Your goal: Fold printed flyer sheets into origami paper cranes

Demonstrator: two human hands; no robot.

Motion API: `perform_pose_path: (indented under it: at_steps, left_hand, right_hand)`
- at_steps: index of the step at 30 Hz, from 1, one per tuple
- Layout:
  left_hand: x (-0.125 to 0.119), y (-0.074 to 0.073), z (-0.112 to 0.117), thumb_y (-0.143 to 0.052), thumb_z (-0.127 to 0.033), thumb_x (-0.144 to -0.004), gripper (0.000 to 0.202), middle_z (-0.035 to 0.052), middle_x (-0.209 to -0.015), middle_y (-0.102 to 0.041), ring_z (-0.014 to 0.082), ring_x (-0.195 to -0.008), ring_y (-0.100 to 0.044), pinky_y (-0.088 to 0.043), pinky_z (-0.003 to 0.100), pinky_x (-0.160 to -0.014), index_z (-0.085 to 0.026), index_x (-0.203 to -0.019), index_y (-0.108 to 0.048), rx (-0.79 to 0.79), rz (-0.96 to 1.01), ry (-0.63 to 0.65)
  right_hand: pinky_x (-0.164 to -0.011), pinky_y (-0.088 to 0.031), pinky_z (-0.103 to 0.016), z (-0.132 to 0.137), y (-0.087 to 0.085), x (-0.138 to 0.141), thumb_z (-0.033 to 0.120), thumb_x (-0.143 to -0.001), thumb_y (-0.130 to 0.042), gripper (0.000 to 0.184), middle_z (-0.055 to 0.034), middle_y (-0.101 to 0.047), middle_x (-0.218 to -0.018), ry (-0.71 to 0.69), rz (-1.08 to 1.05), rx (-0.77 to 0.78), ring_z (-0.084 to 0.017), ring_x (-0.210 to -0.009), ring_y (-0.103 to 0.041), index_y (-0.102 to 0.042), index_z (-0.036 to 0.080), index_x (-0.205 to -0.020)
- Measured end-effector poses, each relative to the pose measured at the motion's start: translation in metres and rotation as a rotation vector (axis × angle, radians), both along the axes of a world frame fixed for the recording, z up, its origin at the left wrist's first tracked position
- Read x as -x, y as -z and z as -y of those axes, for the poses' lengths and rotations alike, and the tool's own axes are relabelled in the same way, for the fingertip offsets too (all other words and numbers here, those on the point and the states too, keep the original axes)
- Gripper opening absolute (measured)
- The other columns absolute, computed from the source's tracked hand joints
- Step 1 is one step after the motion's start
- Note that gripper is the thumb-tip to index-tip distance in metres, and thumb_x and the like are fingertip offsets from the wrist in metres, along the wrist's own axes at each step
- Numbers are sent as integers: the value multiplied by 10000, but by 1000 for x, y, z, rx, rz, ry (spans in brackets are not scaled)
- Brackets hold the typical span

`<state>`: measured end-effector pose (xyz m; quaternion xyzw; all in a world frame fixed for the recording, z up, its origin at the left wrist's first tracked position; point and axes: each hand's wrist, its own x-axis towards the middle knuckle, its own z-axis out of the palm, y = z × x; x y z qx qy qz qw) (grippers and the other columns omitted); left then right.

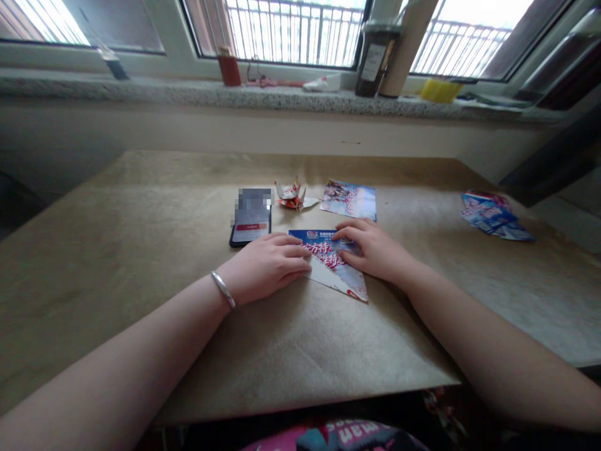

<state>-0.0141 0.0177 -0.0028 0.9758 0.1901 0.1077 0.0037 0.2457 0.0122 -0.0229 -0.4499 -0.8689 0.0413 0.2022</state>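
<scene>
A printed blue sheet of paper [347, 270] with red lettering lies on the table between my hands, its lower left side folded over to show a white strip. My left hand [267, 263] rests flat across the sheet's left part, fingers stretched over the white fold. On the right edge, my right hand [375, 250] lies with its fingers apart on the printed side. Just behind my left hand is a phone [251, 216] with its screen lit. Beyond the sheet stand a folded paper figure [292, 197] and a second printed sheet [350, 199].
Several blue and red printed papers [493, 216] lie in a loose pile at the right of the tan table [141, 263]. A stone windowsill [178, 91] behind it holds a red container [229, 67], a dark box [373, 62] and a yellow object [441, 91].
</scene>
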Motion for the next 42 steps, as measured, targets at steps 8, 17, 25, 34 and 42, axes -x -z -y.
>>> perform_pose_path:
  at_steps: [8,17,25,34,42]
  left_hand:
    - [4,4,1,-540,-356,-877,249,43,-1296,-557,276,-1250,-431,-282,500,-1069,-233,-1074,-631,-114,-42,-220]
    - [3,7,5,-441,-479,-910,472,76,-1440,-397,267,-1328,-332,-190,449,-1121,-196,-1282,-500,-158,-114,-335]
    - [-4,5,12,-449,-457,-909,393,60,-1265,-539,283,-1205,-422,-346,448,-1001,-266,-1241,-537,-122,-85,-212]
    - [-6,5,10,-502,-461,-880,464,86,-1264,-543,259,-1168,-471,-393,408,-1001,-183,-1250,-525,47,-90,-192]
    - [-3,14,4,-504,-289,-889,411,104,-1372,-463,254,-1286,-382,-337,417,-1069,-172,-1283,-497,-8,-52,-181]
  right_hand:
    - [-919,-443,-410,0,-1,1,263,-815,-563,183,-94,-616,-1079,99,-71,30,-224,-1008,-562,-641,199,-968]
    - [-890,-461,-395,2,-4,3,293,-795,-579,215,-91,-614,-1026,166,-36,74,-232,-964,-570,-651,209,-980]
    - [-907,-463,-400,1,-4,3,313,-773,-612,309,-112,-608,-1037,117,20,78,-239,-965,-578,-665,182,-1048]
    - [-1073,-303,-495,1,-6,-3,351,-770,-645,340,-65,-484,-1351,-219,54,38,-278,-1306,-342,-646,264,-1099]
    - [-1066,-334,-468,2,-9,-7,286,-762,-656,351,-48,-593,-1251,-332,53,46,-252,-1290,-391,-650,249,-1111]
